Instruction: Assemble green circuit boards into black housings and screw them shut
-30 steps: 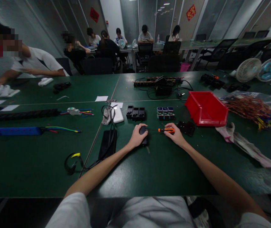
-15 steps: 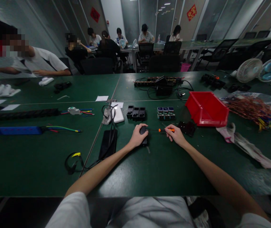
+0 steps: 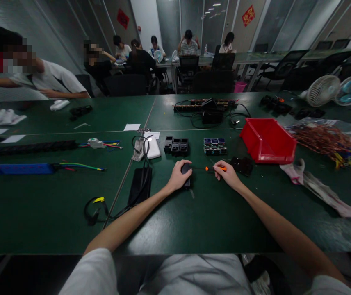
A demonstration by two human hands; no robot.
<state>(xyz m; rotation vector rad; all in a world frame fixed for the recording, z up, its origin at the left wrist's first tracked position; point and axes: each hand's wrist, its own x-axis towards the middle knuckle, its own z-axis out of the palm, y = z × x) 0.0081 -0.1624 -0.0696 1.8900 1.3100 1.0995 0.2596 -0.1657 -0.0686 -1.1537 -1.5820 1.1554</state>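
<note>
My left hand (image 3: 178,177) is closed around a small black part (image 3: 186,169) that rests on the green table (image 3: 194,213). Pinched in my right hand (image 3: 228,175) is an orange-handled screwdriver (image 3: 215,168), lying level with its thin shaft pointing left into the black part. Just right of that hand lies a flat black piece (image 3: 241,165). Behind my hands stand a row of black modules (image 3: 176,146) and a row of blue modules (image 3: 214,146).
A red bin (image 3: 267,140) stands at the right, with a bag of coloured wires (image 3: 326,141) and a glove (image 3: 313,184) beyond it. A black pad (image 3: 139,185), cables and a white device (image 3: 152,147) lie left. Two fans (image 3: 335,89) and other seated people are farther back.
My right hand's fingers have shifted slightly along the screwdriver handle, covering more of it; the left hand and black part stay put. The person at far left has drawn an arm back.
</note>
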